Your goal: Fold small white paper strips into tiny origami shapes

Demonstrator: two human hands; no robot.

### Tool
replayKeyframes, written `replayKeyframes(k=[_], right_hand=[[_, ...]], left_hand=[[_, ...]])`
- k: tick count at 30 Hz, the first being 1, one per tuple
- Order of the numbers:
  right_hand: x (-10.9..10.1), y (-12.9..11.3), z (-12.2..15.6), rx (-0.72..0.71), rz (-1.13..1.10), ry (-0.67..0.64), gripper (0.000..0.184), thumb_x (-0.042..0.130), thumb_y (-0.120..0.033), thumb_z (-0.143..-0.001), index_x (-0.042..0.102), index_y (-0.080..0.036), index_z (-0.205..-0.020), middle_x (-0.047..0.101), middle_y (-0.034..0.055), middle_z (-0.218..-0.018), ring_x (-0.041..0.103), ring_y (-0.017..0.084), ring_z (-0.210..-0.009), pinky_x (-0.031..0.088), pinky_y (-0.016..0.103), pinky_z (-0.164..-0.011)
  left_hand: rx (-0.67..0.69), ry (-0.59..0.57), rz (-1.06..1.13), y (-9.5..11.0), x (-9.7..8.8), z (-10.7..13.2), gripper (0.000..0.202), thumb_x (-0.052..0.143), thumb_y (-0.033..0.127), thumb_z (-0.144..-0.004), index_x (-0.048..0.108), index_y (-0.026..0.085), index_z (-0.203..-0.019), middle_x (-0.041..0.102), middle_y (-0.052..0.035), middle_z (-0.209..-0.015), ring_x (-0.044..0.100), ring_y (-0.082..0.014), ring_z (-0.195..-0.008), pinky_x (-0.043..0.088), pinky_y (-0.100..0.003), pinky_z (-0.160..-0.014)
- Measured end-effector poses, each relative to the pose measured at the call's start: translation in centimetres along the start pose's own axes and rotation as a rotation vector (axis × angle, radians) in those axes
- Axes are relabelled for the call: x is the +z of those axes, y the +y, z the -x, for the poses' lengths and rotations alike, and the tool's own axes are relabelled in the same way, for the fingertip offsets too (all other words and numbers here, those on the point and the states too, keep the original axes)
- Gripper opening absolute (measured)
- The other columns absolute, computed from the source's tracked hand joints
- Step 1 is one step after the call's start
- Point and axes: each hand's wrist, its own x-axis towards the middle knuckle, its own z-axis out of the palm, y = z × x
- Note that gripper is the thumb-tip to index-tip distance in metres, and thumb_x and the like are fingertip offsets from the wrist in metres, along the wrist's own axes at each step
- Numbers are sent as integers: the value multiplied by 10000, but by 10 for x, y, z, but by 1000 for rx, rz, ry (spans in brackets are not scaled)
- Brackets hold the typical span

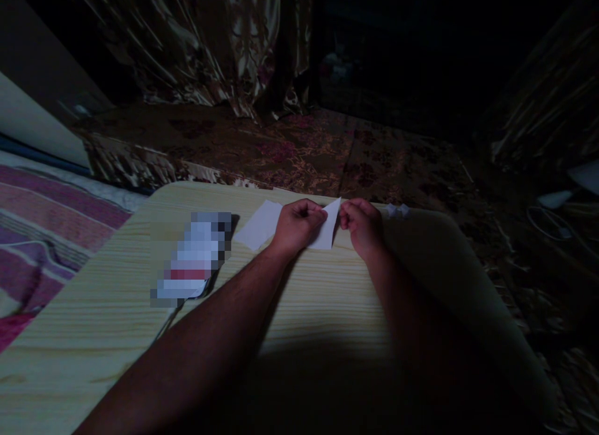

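Over the far part of the wooden table point(327, 310), my left hand point(299, 226) pinches a white sheet of paper point(322, 236) between thumb and fingers. The paper stands tilted, one corner pointing up. Close beside its right edge is my right hand point(364, 226), fingers curled together; whether they grip anything is hidden. More white paper point(259, 224) lies flat on the table to the left of my left hand. Two small white folded or crumpled paper pieces point(397, 210) rest just right of my right hand, near the far edge.
A phone point(194, 254), its screen blurred out, lies left of my forearms with a cable point(166, 322) running from it. Striped bedding point(42, 216) is at the left. Behind the table are a patterned covered ledge point(281, 148) and curtains point(224, 42). The right side is dark.
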Motion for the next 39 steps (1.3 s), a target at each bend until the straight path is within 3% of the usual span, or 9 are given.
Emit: replayKeyframes(k=[8, 16, 29, 39], right_hand=[[1, 0, 3, -46, 59, -33, 161, 679, -302, -699, 559, -194, -701, 501, -66, -505, 396, 69, -424, 296, 219, -420], [2, -3, 6, -58, 208, -27, 187, 689, -347, -689, 590, -188, -697, 481, -69, -462, 390, 73, -414, 291, 224, -428], [4, -4, 8, -18, 217, -21, 201, 700, -343, -676, 584, -179, -664, 492, -67, -454, 392, 67, -402, 287, 216, -417], [5, -4, 8, -82, 288, 27, 170, 689, -326, -650, 587, -190, -645, 508, -60, -498, 417, 79, -452, 320, 232, -466]], left_hand=[[49, 98, 10, -4, 2, -2, 206, 690, 348, -701, 714, 152, -760, 664, -23, -699, 539, -109, -593, 412, -219, -552], [37, 98, -9, -2, 2, -1, 236, 697, 357, -691, 722, 140, -779, 674, -31, -700, 551, -114, -585, 429, -228, -562], [44, 59, 32, -3, 3, -1, 231, 723, 344, -675, 714, 137, -779, 663, -25, -687, 538, -110, -577, 416, -222, -544], [61, 99, -40, 0, 4, 1, 178, 673, 314, -694, 718, 149, -742, 683, -28, -713, 570, -128, -620, 434, -230, -585]])
